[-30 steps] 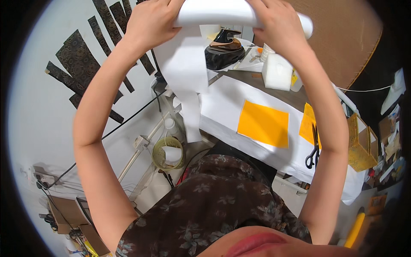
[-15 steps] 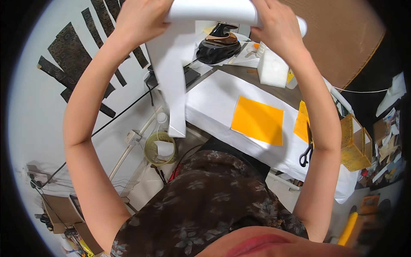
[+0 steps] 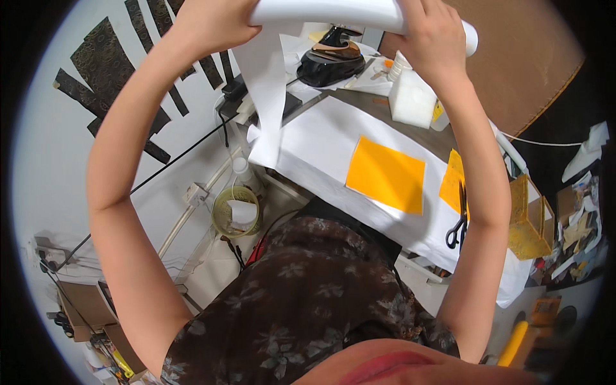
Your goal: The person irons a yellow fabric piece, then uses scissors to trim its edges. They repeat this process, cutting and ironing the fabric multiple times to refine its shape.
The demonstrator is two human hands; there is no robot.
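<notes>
Both of my raised arms hold up a roll of white paper-like sheet (image 3: 327,14) at the top of the view. My left hand (image 3: 221,22) grips it near one end, while my right hand (image 3: 437,48) wraps round it towards the other. From the roll a loose white strip (image 3: 264,90) hangs by my left hand, its lower end at the edge of the white-covered table (image 3: 321,131). On that cover lie a yellow-orange rectangular sheet (image 3: 387,174) and a second yellow piece (image 3: 452,176). Black-handled scissors (image 3: 457,231) rest beside my right forearm.
Behind the table stand a black iron (image 3: 330,61) and a white foam-like block (image 3: 412,98). A greenish bin (image 3: 236,212) sits on the floor at left. Dark patterned pieces (image 3: 106,67) hang on the wall, and a yellow box (image 3: 531,218) stands at right.
The roll and my right hand have shifted a little to the right. The hanging strip's lower end has swung up and bent at the table edge. Both hands keep their grip.
</notes>
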